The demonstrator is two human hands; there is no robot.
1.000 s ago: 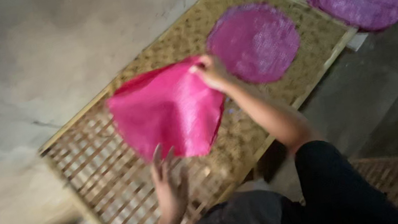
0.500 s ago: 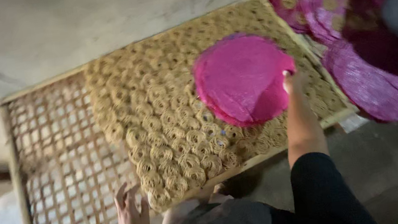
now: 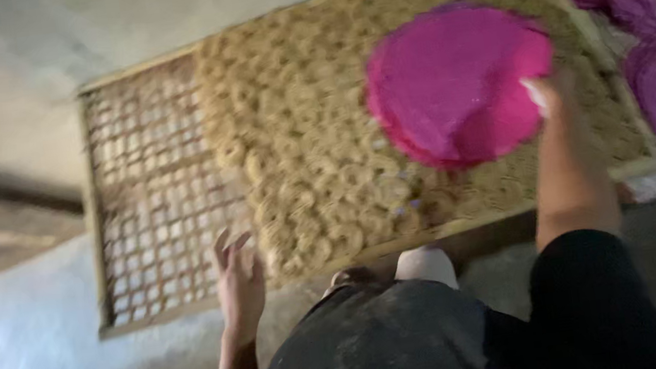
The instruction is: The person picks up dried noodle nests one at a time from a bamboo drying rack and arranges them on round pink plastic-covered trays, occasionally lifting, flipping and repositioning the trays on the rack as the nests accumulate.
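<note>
Gripping the round pink sheet [image 3: 453, 81] flat over the bamboo tray [image 3: 153, 189], right hand [image 3: 544, 95] pinches its edge; left hand [image 3: 238, 281], fingers spread, rests on the tray's near edge; concrete floor [image 3: 14, 73] beneath.

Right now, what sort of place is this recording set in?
Probably a small home food-drying workspace at floor level. A woven bamboo drying rack lies on a bare concrete floor, spread with coiled golden snack pieces, and the right hand holds a round pink sheet.

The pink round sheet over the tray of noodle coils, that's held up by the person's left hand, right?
Not quite: the head view shows the right hand holding the pink round sheet over the bamboo tray of noodle coils. The left hand rests at the tray's near edge.
</note>
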